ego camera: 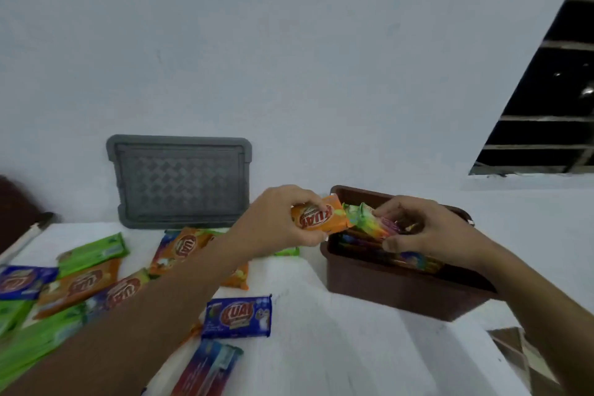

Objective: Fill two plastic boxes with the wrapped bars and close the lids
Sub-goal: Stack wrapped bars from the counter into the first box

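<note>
Bars (318,217) at box rim (369,193) (lid (180,182) apart)

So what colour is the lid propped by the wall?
The lid is grey with a woven check pattern; the head view shows it.

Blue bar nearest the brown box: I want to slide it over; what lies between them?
Head view: only bare white table between blue bar and brown box.

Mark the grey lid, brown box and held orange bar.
Grey patterned plastic lid (181,182): head view, centre of its woven panel.
Brown plastic box (401,294): head view, near side wall.
Orange wrapped bar (316,219): head view, printed face.
</note>
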### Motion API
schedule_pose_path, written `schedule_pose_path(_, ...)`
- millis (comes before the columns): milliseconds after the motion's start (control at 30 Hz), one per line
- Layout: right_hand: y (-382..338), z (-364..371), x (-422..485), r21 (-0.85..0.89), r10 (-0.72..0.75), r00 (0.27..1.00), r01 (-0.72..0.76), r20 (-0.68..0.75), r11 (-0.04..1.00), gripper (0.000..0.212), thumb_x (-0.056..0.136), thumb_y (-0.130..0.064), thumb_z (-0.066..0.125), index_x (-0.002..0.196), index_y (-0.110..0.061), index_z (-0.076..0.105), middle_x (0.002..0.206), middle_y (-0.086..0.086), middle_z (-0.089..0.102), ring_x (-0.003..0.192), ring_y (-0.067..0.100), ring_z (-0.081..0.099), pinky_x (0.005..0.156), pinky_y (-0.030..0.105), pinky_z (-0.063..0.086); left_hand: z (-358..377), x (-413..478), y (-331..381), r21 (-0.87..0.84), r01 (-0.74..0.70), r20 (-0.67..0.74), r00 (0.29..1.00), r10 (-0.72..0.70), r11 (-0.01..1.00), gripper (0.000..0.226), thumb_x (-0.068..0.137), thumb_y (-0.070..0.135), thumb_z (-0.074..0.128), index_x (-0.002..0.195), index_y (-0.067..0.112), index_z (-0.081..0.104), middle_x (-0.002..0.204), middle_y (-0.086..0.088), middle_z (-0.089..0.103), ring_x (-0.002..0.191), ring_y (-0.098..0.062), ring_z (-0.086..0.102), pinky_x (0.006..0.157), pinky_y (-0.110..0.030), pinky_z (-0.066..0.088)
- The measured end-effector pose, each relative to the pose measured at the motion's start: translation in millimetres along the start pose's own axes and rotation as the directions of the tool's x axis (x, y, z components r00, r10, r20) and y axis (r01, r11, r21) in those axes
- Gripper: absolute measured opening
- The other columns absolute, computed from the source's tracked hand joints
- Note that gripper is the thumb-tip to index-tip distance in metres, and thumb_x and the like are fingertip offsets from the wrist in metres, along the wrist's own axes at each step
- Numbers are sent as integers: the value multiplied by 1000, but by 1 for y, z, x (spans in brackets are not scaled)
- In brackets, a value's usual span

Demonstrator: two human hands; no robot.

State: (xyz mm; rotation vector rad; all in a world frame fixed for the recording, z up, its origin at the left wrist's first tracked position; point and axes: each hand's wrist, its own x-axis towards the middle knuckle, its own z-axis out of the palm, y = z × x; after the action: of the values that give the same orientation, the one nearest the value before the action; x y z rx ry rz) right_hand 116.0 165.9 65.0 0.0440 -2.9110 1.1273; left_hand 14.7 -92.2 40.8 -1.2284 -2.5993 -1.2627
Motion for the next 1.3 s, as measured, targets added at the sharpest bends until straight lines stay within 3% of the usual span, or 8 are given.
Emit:
schedule_pose_path(133,47,-29,-1,-210,123,992,-122,-12,970,39,68,-34,81,98,-44,59,104,-13,62,91,3,59,73,20,50,44,61,26,162,-88,211,976,53,983,41,67,37,79,106,33,67,100,12,59,90,-8,57,77,-27,50)
schedule_pose_path(267,76,-30,2,-420,204,965,-119,164,900,42,71,-30,77,105,-38,53,95,-20,55,84,3,53,66,13,40,95,96,34,317,-174,429,903,23,932,43,68,39,79,107,31,64,103,10,58,95,-12,56,80,-32,50)
schedule_pose_path(433,108,-8,18,-661,195,917,92,347,745,37,85,-23,60,121,-30,53,119,1,60,104,22,57,87,34,49,133,113,26,434,-391,657,754,12,812,41,78,28,73,118,24,63,118,3,64,106,-18,57,84,-35,50)
schedule_pose_path(533,119,2,26,-744,164,899,221,405,630,41,96,-26,45,136,-30,45,123,11,59,110,30,56,89,36,46,145,118,23,474,-458,696,718,-1,752,38,84,24,66,122,22,62,116,-1,65,105,-21,58,83,-36,51)
schedule_pose_path(667,130,12,34,-790,103,868,386,486,476,39,100,-23,36,139,-26,42,115,15,62,105,33,59,86,40,48,154,119,17,488,-531,724,690,19,693,41,86,18,63,127,22,59,117,-6,66,107,-26,60,84,-39,52)
schedule_pose_path(800,134,12,37,-792,76,857,434,510,429,41,101,-19,34,142,-22,39,112,16,63,103,33,60,86,42,49,157,120,11,469,-572,738,673,58,673,39,87,13,59,125,21,60,112,-8,68,103,-27,62,83,-40,53)
schedule_pose_path(1133,140,14,37,-776,105,860,390,500,496,39,101,-16,34,140,-17,39,118,15,62,106,31,60,91,43,50,164,120,2,477,-623,776,630,35,620,31,94,12,51,123,18,59,112,-11,66,100,-30,61,76,-37,49)
schedule_pose_path(1300,137,15,40,-783,118,853,400,508,476,39,102,-16,35,141,-17,37,118,14,62,105,31,61,89,41,52,167,120,1,518,-664,789,615,0,539,30,97,14,46,124,17,57,109,-13,65,98,-30,61,75,-38,49)
